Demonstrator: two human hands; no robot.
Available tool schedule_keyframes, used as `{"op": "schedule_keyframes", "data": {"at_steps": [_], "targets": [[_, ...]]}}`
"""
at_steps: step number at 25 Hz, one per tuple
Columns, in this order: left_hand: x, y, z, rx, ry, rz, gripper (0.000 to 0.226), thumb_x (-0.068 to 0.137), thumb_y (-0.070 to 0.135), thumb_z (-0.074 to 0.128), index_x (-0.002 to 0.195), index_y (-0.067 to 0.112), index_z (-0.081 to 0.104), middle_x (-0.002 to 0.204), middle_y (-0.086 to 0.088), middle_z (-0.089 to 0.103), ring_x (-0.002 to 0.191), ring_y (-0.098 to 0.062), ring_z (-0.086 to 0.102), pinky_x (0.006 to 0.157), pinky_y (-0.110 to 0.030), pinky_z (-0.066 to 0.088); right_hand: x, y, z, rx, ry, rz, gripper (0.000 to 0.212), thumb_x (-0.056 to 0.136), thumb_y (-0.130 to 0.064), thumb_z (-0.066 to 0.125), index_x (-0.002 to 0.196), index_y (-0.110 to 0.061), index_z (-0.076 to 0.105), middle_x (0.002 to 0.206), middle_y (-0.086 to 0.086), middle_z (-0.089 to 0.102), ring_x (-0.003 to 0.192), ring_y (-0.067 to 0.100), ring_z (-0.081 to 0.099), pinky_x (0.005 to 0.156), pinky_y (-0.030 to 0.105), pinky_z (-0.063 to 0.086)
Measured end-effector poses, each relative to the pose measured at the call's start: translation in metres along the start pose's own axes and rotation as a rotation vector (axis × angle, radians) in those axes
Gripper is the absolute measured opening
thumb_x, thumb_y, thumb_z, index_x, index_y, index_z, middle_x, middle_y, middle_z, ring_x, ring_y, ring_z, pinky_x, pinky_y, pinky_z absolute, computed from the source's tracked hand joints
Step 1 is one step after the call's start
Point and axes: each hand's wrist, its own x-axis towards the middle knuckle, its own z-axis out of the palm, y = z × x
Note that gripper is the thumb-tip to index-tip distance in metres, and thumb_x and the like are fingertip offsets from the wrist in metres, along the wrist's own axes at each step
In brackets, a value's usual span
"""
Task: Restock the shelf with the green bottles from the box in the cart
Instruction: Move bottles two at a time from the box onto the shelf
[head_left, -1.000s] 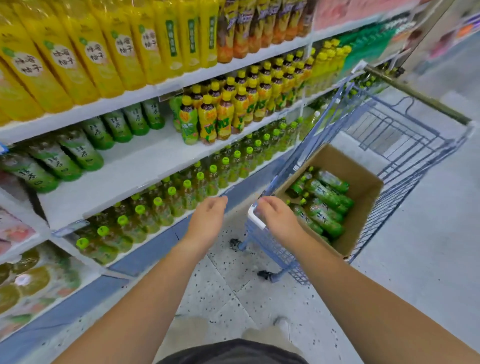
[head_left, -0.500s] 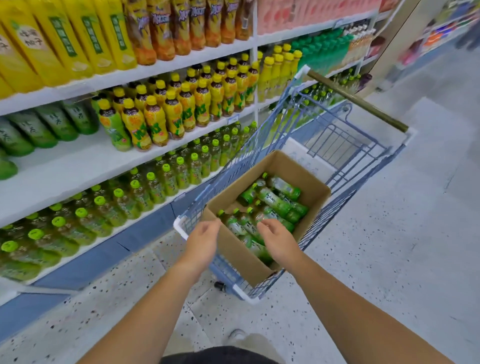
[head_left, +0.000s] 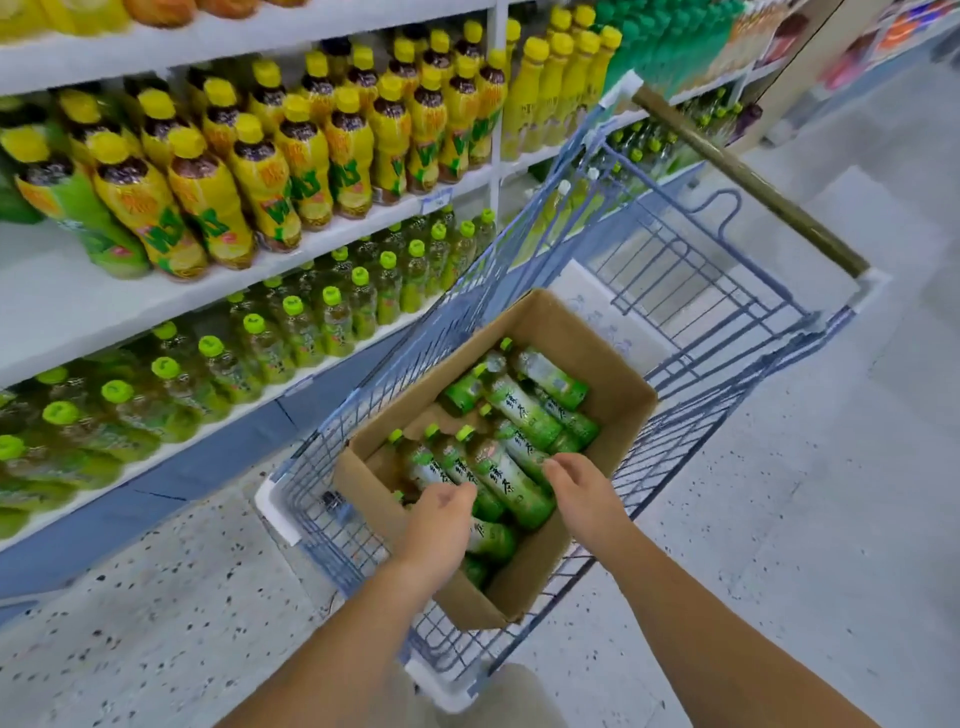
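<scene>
An open cardboard box (head_left: 576, 332) stands in a blue wire cart (head_left: 701, 291) and holds several green bottles (head_left: 519, 410) lying on their sides. My left hand (head_left: 436, 525) reaches into the near end of the box, fingers curled just above the bottles. My right hand (head_left: 582, 499) is beside it, fingers spread and touching a bottle (head_left: 511, 480). Neither hand has closed around a bottle. The shelf (head_left: 78, 306) on the left has a bare white stretch beside the yellow bottles.
Yellow-capped bottles (head_left: 291, 156) fill the middle shelf, and green-capped bottles (head_left: 311, 322) line the lower shelf. The cart's handle (head_left: 743, 176) points away from me. Speckled floor lies around the cart, with open aisle to the right.
My view swung right and down onto the cart. Both hands moved from the cart's near rim over the box edge and in among the bottles.
</scene>
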Motion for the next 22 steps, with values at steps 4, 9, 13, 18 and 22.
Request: {"op": "schedule_keyframes", "data": {"at_steps": [4,9,13,18,22], "targets": [[0.059,-0.001,0.021,0.070,0.027,-0.053,0.033,0.097,0.048,0.042,0.080,0.020,0.047,0.069,-0.002,0.042,0.060,-0.016,0.042,0.061,-0.032,0.033,0.061,0.012,-0.003,-0.104,-0.018,0.037,0.051,0.098,-0.053,0.046,0.139,-0.024,0.051,0.123,-0.003,0.061,0.107,0.015,0.054,0.089,0.031,0.037],[0.131,-0.026,0.057,0.096,0.069,-0.209,0.063,0.094,0.048,0.048,0.144,0.012,0.041,0.095,-0.009,0.066,0.055,-0.010,0.062,0.048,-0.028,0.047,0.148,0.031,-0.003,-0.339,-0.090,0.001,0.060,0.099,-0.049,0.045,0.147,-0.015,0.042,0.139,0.007,0.056,0.115,0.022,0.057,0.088,0.029,0.036],[0.177,-0.053,0.094,0.090,0.176,-0.286,0.053,0.090,0.047,0.060,0.127,0.017,0.039,0.080,0.004,0.055,0.051,-0.008,0.050,0.040,-0.021,0.034,0.217,0.051,0.005,-0.481,-0.172,-0.070,0.062,0.100,-0.046,0.046,0.150,-0.012,0.036,0.135,0.015,0.055,0.093,0.018,0.062,0.079,0.032,0.047],[0.219,-0.068,0.136,0.136,0.310,-0.367,0.081,0.082,0.051,0.073,0.138,0.006,0.035,0.110,-0.001,0.056,0.091,-0.019,0.058,0.076,-0.029,0.049,0.277,0.064,0.020,-0.622,-0.205,-0.159,0.070,0.095,-0.049,0.054,0.149,-0.010,0.034,0.148,0.012,0.041,0.134,0.032,0.043,0.109,0.045,0.039],[0.244,-0.075,0.152,0.118,0.411,-0.351,0.076,0.070,0.053,0.080,0.121,0.002,0.055,0.115,-0.021,0.063,0.098,-0.038,0.067,0.081,-0.047,0.058,0.304,0.067,0.033,-0.661,-0.234,-0.205,0.069,0.088,-0.044,0.065,0.139,-0.004,0.041,0.137,0.014,0.044,0.123,0.032,0.049,0.100,0.048,0.047]]}}
